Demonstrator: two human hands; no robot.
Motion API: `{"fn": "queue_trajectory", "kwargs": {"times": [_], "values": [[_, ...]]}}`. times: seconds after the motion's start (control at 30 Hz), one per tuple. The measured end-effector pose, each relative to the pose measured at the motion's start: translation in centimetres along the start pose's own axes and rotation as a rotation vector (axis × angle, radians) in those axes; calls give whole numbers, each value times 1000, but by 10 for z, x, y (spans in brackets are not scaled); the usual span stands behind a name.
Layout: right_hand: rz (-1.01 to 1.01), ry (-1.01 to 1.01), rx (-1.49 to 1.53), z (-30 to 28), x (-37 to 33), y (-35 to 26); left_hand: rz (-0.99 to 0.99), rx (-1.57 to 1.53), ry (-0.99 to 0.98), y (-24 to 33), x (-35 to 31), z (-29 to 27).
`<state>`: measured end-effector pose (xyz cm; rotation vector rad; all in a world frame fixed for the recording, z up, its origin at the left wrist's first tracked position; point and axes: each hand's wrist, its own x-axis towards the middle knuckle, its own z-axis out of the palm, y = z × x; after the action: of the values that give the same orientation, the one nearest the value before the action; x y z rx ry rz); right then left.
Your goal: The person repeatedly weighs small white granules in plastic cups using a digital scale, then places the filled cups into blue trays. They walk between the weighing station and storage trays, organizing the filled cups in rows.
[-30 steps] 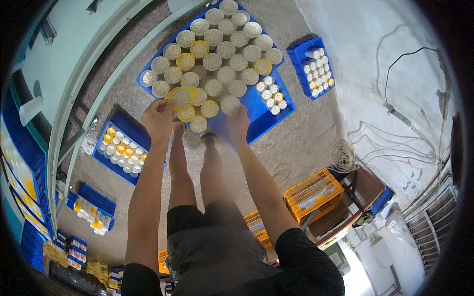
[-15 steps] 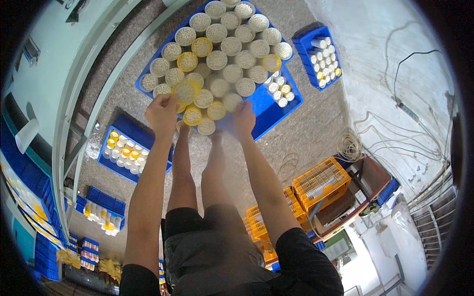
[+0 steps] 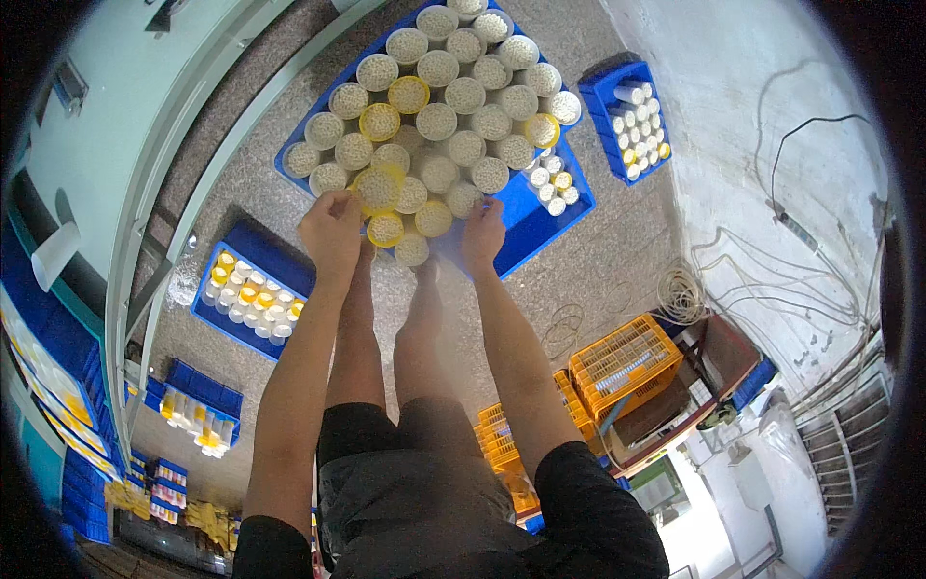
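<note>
My left hand [image 3: 331, 232] is closed, thumb and fingers pinching the rim of a yellow-rimmed tub [image 3: 377, 189] packed with what look like cotton swabs, white tips up. This tub is raised and partly covers its neighbours. My right hand [image 3: 484, 234] has its fingers curled against the right edge of a clear tub [image 3: 464, 200] of the same white sticks; its fingertips are blurred. Between and beyond my hands stand several similar tubs, such as a clear one [image 3: 437, 123] and a yellow one [image 3: 409, 95], crowded over a large blue tray [image 3: 529, 230].
Smaller tubs lie in blue crates on the left [image 3: 241, 333] and far right [image 3: 617, 159]. Orange baskets [image 3: 622, 365] stand at the right, near a coiled cable [image 3: 681, 294]. A pale machine frame [image 3: 183, 193] curves along the left, and a white wall [image 3: 733, 145] bounds the right.
The view has shifted slightly, so the tubs and crates appear a little farther right and down. My hands stay at the same two tubs.
</note>
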<state>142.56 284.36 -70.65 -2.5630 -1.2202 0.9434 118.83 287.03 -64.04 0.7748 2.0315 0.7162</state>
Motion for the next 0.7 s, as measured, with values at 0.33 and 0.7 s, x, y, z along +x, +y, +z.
{"fn": "queue_trajectory", "kwargs": {"times": [0.33,0.7], "values": [[-67,-38,-41,-9,6,12,6,5,81,2,-39,-26],[-873,-422,55,-94,-98,-45,174,128,55,30,-135,-21]]}}
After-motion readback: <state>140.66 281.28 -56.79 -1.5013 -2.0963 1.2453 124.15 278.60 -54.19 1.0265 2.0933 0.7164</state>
